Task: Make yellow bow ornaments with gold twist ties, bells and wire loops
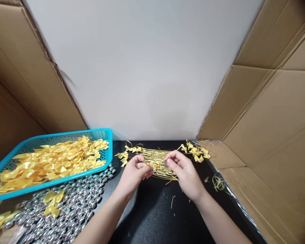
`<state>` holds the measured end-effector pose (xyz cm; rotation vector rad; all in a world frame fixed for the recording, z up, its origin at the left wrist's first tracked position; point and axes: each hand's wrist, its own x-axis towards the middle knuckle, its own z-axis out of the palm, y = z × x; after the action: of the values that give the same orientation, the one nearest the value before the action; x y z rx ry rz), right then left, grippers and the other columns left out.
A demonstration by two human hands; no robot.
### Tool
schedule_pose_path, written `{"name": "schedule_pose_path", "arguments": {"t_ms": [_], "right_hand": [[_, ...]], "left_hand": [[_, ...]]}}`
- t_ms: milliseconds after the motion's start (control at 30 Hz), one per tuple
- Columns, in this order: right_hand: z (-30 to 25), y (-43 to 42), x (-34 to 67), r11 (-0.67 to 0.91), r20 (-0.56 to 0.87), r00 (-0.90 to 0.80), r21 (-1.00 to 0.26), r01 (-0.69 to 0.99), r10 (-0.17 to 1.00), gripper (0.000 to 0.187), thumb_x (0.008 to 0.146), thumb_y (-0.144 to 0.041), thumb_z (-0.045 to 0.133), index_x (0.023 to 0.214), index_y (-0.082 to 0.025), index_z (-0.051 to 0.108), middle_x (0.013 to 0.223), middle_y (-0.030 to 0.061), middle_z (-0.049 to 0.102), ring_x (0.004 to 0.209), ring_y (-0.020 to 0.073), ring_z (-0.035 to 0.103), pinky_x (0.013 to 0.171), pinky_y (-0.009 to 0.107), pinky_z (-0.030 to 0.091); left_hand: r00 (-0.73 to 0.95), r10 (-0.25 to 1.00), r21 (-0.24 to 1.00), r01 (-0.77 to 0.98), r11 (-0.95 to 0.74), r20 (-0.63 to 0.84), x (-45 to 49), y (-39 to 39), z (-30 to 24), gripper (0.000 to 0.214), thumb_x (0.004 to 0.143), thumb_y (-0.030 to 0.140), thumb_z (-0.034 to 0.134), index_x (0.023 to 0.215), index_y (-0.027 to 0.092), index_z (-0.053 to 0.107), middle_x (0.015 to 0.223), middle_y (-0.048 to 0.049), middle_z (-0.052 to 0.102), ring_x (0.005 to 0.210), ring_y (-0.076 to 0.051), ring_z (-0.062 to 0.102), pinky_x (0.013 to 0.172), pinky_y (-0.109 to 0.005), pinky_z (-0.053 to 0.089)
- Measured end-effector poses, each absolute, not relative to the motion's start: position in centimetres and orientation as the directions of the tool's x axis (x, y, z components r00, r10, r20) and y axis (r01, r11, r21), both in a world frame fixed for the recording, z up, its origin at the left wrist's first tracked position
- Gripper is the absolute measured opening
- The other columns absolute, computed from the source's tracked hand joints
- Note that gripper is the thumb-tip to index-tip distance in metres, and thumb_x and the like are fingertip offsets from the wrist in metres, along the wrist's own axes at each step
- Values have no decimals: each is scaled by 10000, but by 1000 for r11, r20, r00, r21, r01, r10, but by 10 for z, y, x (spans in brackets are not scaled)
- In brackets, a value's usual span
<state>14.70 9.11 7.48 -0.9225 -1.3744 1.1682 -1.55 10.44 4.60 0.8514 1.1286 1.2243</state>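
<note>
My left hand (136, 172) is closed, thumb and fingers pinching a small yellow ribbon bow (150, 164) with a silver bell-like bead (155, 169) beneath it. A short gap to the right, my right hand (183, 171) has its thumb and index finger pressed together; whatever lies between those tips is too small to make out. Under and behind both hands, a bundle of gold cords (157, 155) lies across the black tabletop (152, 210).
A blue basket (111, 145) of yellow bows stands left, beside many silver beads (73, 203) with loose bows (52, 208). Bows with beads and cord (197, 151) lie back right, others (123, 156) back left. A cord tangle (218, 183) lies right. Cardboard walls (274, 112) flank the table.
</note>
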Motion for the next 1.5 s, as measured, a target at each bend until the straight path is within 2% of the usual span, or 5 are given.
{"name": "schedule_pose_path", "arguments": {"t_ms": [200,467,700,1000,1500], "right_hand": [[55,91,127,-91,-61,-80,-891,-445,995,232,702,-310,749,797,-192,574,648,-69,441,600,92,333,584,227,284],[53,93,127,-572,-321,-506,-662,-485,801,246,719,-355,699,787,-161,563,526,-102,313,475,64,198,527,234,257],[54,95,132,-653,-316,-602,-575,-493,733,307,703,-338,789,768,-161,547,520,-120,278,478,50,174,542,206,269],[54,96,136,-645,-313,-597,-586,-491,739,370,661,-320,839,725,-171,506,507,-131,272,476,42,146,538,198,257],[45,102,138,-701,-403,-596,-564,-436,695,231,772,-320,726,770,-181,541,462,-145,229,448,50,135,560,228,287]], "left_hand": [[-98,968,910,-372,181,-233,-13,100,55,413,557,184,746,807,206,418,527,63,637,486,-80,561,510,-170,415],[-83,990,915,-398,72,-114,-11,96,58,390,592,212,766,781,222,425,506,82,622,480,-86,546,479,-158,381],[-86,995,929,-370,23,-59,-10,94,60,389,607,168,771,757,220,416,489,98,609,446,-62,491,480,-145,358],[-83,996,947,-321,-3,-25,-13,96,53,375,631,146,761,762,220,418,497,119,556,456,-56,463,505,-149,359],[-48,999,966,-259,-25,13,-13,97,51,379,652,174,760,760,227,401,534,98,577,491,-83,509,519,-176,378]]}}
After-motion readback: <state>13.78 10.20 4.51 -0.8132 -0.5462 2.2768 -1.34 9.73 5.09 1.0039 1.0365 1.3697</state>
